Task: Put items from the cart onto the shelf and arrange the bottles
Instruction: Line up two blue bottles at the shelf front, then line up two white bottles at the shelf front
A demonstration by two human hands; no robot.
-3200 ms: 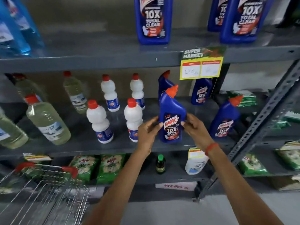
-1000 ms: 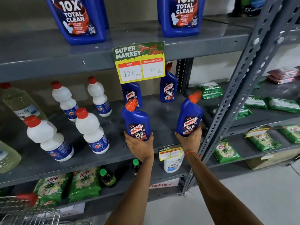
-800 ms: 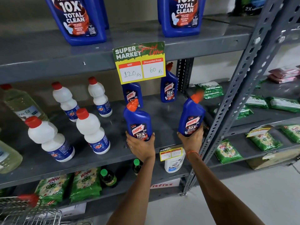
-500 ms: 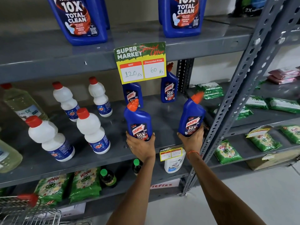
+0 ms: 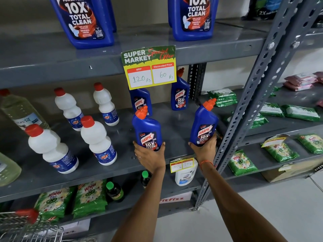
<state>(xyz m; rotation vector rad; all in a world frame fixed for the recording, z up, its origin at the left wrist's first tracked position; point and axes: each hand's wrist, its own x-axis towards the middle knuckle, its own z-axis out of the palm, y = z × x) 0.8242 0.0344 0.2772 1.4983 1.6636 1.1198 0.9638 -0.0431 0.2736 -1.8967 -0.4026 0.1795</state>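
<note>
On the middle shelf [image 5: 111, 168], left hand [image 5: 150, 158] and right hand [image 5: 204, 151] each clamp fingers around a blue bottle's base: left bottle [image 5: 146, 130], right bottle [image 5: 203, 123].

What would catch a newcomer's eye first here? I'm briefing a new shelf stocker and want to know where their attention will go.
Probably the yellow-and-green price sign hanging from the upper shelf's edge at centre, marked 120 and 60 Rs. Just below, on the middle shelf, the left hand and right hand each grip a blue orange-capped Harpic bottle at its base, left bottle and right bottle. To their left stand white red-capped bottles.
</note>
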